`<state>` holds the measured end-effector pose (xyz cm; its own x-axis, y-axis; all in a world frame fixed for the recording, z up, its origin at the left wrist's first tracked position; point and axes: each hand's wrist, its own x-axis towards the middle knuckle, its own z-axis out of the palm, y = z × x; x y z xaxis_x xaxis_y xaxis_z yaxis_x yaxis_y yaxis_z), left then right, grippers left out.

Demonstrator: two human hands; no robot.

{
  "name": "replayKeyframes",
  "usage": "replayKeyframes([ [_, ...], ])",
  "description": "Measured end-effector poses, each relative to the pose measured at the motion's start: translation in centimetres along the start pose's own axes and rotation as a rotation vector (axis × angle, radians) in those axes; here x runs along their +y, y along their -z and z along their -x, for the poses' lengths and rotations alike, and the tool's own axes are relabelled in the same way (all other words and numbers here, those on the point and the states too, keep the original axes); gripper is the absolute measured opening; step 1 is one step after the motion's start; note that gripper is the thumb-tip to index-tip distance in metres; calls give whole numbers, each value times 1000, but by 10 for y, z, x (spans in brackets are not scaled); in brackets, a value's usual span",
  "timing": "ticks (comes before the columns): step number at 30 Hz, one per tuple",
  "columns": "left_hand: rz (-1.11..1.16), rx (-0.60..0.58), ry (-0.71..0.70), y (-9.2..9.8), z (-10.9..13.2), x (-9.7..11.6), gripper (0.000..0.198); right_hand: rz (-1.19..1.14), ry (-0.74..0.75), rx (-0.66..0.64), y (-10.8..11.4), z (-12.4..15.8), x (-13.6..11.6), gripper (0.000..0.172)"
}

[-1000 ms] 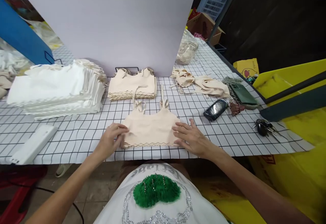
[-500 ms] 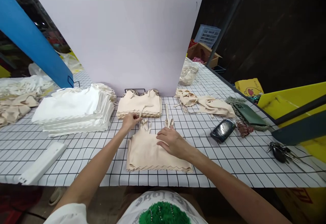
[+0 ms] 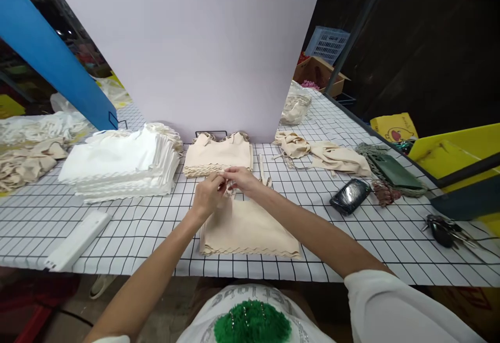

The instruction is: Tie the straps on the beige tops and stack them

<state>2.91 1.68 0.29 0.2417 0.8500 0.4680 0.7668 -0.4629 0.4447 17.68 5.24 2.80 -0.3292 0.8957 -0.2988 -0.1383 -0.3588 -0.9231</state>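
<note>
A beige camisole top (image 3: 252, 227) lies flat on a small stack near the table's front edge, its wavy hem toward me. Above its left shoulder, my left hand (image 3: 210, 194) is closed on the top's thin strap. My right hand (image 3: 240, 179) meets it there, fingers pinched at the same strap. The fingertips touch one another and hide most of that strap. The other strap (image 3: 265, 174) stretches away from me on the cloth, loose. Just behind my hands sits a second stack of beige tops (image 3: 219, 153).
White folded tops (image 3: 117, 163) are piled at the left, behind a white power strip (image 3: 78, 241). To the right lie crumpled beige pieces (image 3: 339, 158), a black wrapped packet (image 3: 350, 196), a green phone (image 3: 400, 171) and keys (image 3: 445, 231). A white board (image 3: 187, 51) stands at the back.
My right hand has moved from the top's right strap over to the left one, joining my left hand. The view has shifted slightly.
</note>
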Motion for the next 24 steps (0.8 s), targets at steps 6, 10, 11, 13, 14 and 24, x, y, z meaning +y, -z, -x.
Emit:
replayKeyframes([
  [6,538,-199,476,25,20,-7,30,153,326,-160,9,23,-13,11],
  [10,1013,-513,826,37,31,-8,51,614,660,-475,14,70,-11,19],
  [11,1083,-554,861,38,33,-7,52,681,711,-534,15,80,-9,25],
  [13,1169,-578,912,36,36,-3,48,699,772,-536,17,95,-3,34],
  [14,1196,-569,935,35,37,-2,44,679,777,-478,19,99,0,34],
  [24,872,-404,818,31,46,8,28,547,79,-107,28,93,37,9],
])
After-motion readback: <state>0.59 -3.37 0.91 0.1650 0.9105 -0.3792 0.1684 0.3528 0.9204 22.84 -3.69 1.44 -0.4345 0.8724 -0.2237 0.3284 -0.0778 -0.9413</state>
